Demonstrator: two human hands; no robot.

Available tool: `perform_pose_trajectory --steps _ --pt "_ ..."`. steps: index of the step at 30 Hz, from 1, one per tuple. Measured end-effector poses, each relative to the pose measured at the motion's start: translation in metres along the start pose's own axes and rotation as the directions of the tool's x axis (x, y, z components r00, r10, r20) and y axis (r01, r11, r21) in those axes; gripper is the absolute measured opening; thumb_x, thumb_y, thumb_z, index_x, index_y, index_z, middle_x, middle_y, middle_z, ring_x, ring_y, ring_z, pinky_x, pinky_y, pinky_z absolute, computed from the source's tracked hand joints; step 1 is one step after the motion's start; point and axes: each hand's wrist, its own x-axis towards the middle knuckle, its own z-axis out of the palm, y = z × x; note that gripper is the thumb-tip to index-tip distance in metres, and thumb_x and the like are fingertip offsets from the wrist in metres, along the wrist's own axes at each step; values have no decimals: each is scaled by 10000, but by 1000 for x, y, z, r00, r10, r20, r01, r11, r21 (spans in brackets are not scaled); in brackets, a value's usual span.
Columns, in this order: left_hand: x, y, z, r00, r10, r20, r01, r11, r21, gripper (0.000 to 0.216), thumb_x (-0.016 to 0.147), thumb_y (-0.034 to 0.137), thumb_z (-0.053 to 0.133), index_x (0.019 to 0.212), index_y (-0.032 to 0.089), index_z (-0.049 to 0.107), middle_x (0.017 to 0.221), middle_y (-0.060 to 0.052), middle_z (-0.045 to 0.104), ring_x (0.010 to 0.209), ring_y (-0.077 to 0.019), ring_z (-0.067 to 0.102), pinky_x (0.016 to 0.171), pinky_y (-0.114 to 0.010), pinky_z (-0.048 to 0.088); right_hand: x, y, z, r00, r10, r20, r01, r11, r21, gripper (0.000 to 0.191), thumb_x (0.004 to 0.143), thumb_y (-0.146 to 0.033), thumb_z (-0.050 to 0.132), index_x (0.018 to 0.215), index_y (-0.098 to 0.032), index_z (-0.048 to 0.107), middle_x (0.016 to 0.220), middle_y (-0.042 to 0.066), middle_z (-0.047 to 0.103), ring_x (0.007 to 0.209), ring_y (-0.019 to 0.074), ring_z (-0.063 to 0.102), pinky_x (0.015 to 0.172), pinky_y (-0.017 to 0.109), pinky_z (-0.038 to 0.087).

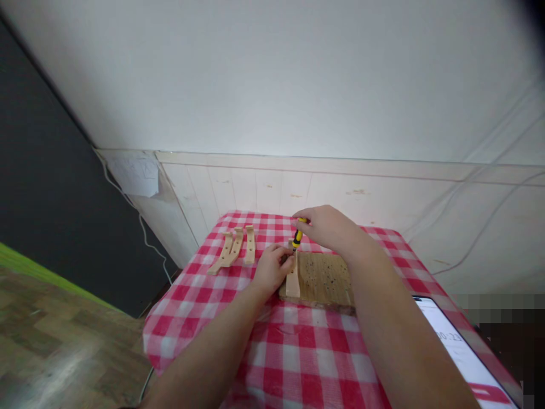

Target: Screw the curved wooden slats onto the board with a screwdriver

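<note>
The phone (462, 355) has numbers on its screen that end in 0:23. The front part is hidden. The paper (134, 177) on the wall (264, 85) has faint marks, too pale to read.

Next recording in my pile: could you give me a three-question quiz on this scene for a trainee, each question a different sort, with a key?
1. Multiple choice. What does the right hand hold?
a) a hammer
b) a yellow-and-black screwdriver
c) a pencil
2. True or false: the phone lies on top of the wooden board.
3. Count: how many pale wooden pieces lie on the checked cloth to the left of the board?

Key:
1. b
2. False; it lies to the right of the board.
3. Three.
</note>
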Motion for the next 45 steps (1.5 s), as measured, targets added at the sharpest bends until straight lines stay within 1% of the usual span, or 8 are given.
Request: perform_pose_trajectory --steps 5,10,17,20,25,33,42,45 --pt "0 1 -1 1000 -2 3 2 1000 3 130 825 196 580 906 177 680 894 -39 605 830 -141 565 761 -265 457 -4 -4 -7 995 32 93 -27 998 -59 321 863 -274 421 987 -175 700 977 119 714 882 216 654 746 292 452" --pt "0 1 0 1000 -12 -3 12 1000 12 125 826 202 580 897 175 680 897 -42 614 848 -147 568 784 -275 463 -2 -6 -8 981 191 34 -183 970 -162 428 850 -506 440 793 -179 711 793 122 703 719 250 642 602 326 431" --pt "0 5 -4 1000 -11 12 10 1000 19 143 835 213 573 915 176 685 908 -50 620 870 -157 578 806 -293 474 -6 -2 -8 998 6 61 -7 1000 29 309 866 -290 446 1019 -198 699 993 86 716 874 188 642 734 256 436" --pt "0 7 -5 1000 -5 17 5 1000 14 153 836 207 570 929 179 688 915 -49 619 866 -154 583 793 -287 481 -9 -5 -13 991 46 122 -41 998 -41 282 847 -233 445 947 -178 703 907 96 720 773 182 640 649 261 416" --pt "-1 8 -6 1000 24 16 -24 999 37 174 839 204 560 929 180 707 911 -46 637 854 -150 588 795 -282 480 -4 -8 -14 976 200 84 -177 959 -220 402 849 -476 471 788 -159 710 775 128 695 684 220 628 574 298 395" --pt "-2 10 -15 995 72 75 -75 996 44 253 790 133 541 973 158 715 929 -56 652 880 -159 592 821 -283 484 -11 -8 -12 998 30 62 -27 999 -39 295 840 -295 501 1027 -197 707 987 91 719 906 205 647 769 274 446" --pt "-3 12 -14 997 55 61 -60 995 77 227 773 157 550 962 157 674 897 -53 615 833 -159 575 777 -281 479 -11 -16 -16 977 203 71 -182 955 -235 423 854 -488 448 812 -163 716 806 141 698 716 244 639 594 318 416" --pt "-3 12 -14 997 54 59 -59 995 86 220 766 152 551 955 164 664 897 -50 612 841 -162 571 782 -284 476 -8 -16 -12 985 169 42 -159 971 -181 346 859 -418 467 925 -185 714 856 120 708 768 230 644 625 301 418"
